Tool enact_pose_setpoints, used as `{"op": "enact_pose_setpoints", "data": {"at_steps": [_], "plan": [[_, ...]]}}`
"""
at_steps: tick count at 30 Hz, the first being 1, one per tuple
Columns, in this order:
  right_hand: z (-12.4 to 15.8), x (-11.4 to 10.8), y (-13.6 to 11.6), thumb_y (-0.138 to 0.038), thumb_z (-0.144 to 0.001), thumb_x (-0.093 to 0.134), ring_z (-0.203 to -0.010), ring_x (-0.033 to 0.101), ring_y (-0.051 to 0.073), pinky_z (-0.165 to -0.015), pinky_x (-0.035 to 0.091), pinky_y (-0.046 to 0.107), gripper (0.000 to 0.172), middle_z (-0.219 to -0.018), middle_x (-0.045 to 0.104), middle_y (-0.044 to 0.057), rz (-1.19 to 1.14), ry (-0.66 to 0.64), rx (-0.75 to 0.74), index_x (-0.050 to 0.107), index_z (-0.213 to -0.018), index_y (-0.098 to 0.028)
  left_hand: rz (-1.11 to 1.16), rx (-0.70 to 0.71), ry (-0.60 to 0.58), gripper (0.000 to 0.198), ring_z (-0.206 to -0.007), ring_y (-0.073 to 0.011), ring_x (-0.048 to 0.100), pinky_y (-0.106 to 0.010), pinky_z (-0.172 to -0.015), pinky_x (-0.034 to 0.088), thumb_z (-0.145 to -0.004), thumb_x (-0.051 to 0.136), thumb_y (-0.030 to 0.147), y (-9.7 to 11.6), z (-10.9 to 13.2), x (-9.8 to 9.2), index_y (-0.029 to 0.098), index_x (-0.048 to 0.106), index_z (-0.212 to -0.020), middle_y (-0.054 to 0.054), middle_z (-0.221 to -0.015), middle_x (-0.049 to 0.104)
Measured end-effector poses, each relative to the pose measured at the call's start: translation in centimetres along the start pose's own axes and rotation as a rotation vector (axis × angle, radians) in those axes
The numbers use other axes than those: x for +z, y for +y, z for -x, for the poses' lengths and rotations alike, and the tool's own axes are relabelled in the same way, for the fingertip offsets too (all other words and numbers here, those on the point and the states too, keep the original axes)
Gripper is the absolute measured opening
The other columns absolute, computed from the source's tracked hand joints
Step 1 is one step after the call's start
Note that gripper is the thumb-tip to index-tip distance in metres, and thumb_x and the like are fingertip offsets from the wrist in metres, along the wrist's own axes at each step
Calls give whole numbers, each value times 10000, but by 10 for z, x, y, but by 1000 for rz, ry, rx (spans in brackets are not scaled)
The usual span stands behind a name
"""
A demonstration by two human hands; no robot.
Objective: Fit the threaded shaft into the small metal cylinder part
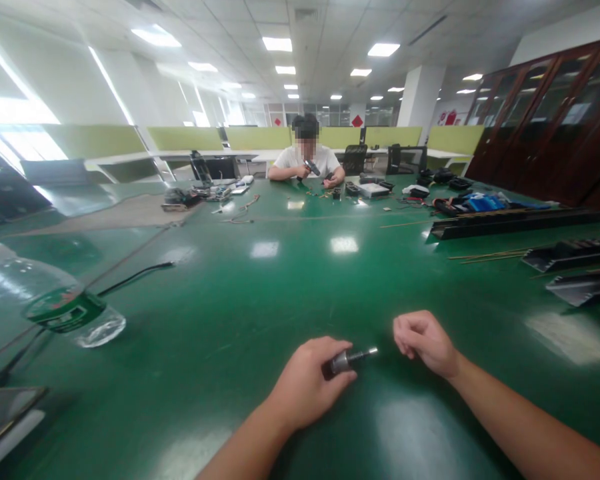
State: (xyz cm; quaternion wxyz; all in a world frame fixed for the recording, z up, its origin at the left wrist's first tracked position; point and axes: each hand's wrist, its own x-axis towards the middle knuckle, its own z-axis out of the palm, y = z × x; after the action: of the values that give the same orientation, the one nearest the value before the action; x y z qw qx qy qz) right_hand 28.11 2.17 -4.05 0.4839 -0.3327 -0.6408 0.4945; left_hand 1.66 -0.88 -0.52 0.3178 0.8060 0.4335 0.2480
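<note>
My left hand [307, 383] is wrapped round a dark cylindrical tool [341, 362] low over the green table. From its grey collar a thin shaft with a shiny metal tip points right, and its rear end is hidden in my palm. The kind of tool cannot be made out. A short way right of the tip, my right hand [425, 341] is curled with its fingers closed. Whatever they hold, if anything, does not show. The two hands are apart.
A clear plastic bottle [73, 310] lies at the left, near a black cable [137, 277] and a phone-like slab [13, 413]. Black channel profiles [505, 223] and thin brass-coloured rods [490, 256] lie at right. Across the table [290, 280] sits a person [306, 157] holding a dark tool.
</note>
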Motion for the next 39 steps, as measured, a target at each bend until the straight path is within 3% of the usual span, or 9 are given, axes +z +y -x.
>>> {"op": "enact_pose_setpoints", "data": {"at_steps": [6,11,14,18,21,24,28,32,39], "plan": [[8,2,3,-421,-888,637,-447,444,135,-471,303,274,445,-475,505,5,-25,25,-5,524,-519,-199,40,-77,3,334,-1006,-224,636,-374,-945,467,-829,710,274,-4,3,1,253,685,-1162,-50,-1070,711],[9,8,-5,-446,-898,611,-454,465,142,-482,322,280,476,-469,526,13,93,-57,-31,503,-502,-205,49,-69,-25,302,-980,-227,639,-368,-921,483,-836,696,263,-2,5,-1,247,689,-1137,-55,-1022,712],[9,11,-11,-451,-899,613,-479,466,140,-497,331,277,453,-500,529,8,172,-75,-27,521,-533,-200,55,-80,-15,402,-1088,-238,616,-397,-1007,460,-845,690,258,-3,5,1,266,626,-1242,-61,-1165,686],[8,15,-18,-438,-892,628,-485,442,131,-505,316,275,460,-490,492,-8,338,12,-22,507,-523,-191,105,-133,2,472,-1085,-221,616,-378,-983,470,-851,684,231,0,6,4,273,518,-1290,-45,-1181,662],[10,19,-29,-408,-886,634,-568,499,149,-562,379,280,346,-586,557,6,396,126,-75,576,-626,-187,88,-130,-6,308,-956,-195,625,-336,-878,482,-864,670,240,6,5,6,250,554,-1149,-18,-1074,662],[13,28,-48,-352,-859,665,-702,590,180,-659,446,298,163,-775,668,37,509,159,-130,654,-870,-190,57,-94,-9,243,-924,-185,612,-320,-843,470,-875,661,237,12,2,4,240,570,-1101,-9,-1036,653],[18,42,-73,-317,-774,747,-898,630,228,-799,499,340,374,-1004,681,69,687,24,-244,617,-1110,-215,-2,-4,-10,249,-979,-187,598,-320,-875,460,-886,646,196,22,-6,-1,243,570,-1118,-16,-1072,639],[19,41,-76,-253,-742,750,-1035,601,270,-916,491,403,506,-1140,656,101,791,-100,-305,582,-1217,-209,-32,80,-45,270,-1018,-180,588,-312,-905,453,-883,645,164,28,-18,-5,256,564,-1123,-8,-1112,623],[14,27,-51,-182,-754,714,-1106,580,272,-988,473,431,526,-1193,627,113,731,9,-289,553,-1255,-202,9,8,-2,242,-947,-171,583,-306,-857,456,-885,657,190,8,-26,6,246,564,-1102,3,-1050,623]]}}
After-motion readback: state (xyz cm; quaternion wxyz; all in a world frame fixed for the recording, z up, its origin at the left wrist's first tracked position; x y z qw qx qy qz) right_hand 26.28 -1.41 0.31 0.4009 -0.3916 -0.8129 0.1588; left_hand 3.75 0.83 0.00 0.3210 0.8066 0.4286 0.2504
